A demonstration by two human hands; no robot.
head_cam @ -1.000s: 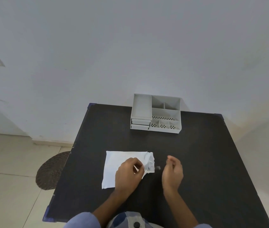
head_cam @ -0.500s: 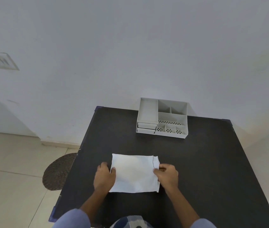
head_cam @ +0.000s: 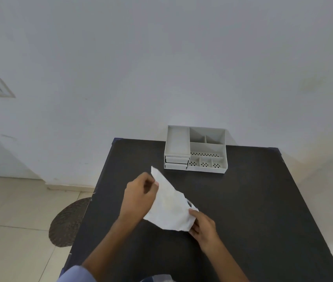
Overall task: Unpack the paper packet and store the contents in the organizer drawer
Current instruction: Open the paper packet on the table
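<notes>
A white paper packet (head_cam: 169,204) is held tilted above the black table (head_cam: 253,210), its far corner raised and its near end low. My left hand (head_cam: 140,197) pinches the raised left edge. My right hand (head_cam: 202,227) grips the lower right end, where a small dark thing (head_cam: 189,204) shows at the packet's edge. The grey organizer (head_cam: 196,149) stands at the table's far edge against the wall, with two shut drawers (head_cam: 176,162) at its front left and open compartments on the right.
A white wall rises right behind the organizer. A round dark mat (head_cam: 68,222) lies on the tiled floor left of the table. The table's left edge runs close to my left forearm.
The packet lay flat on the table with a hand at each side; now both hands have lifted it, the left end raised high and the packet tilted.
</notes>
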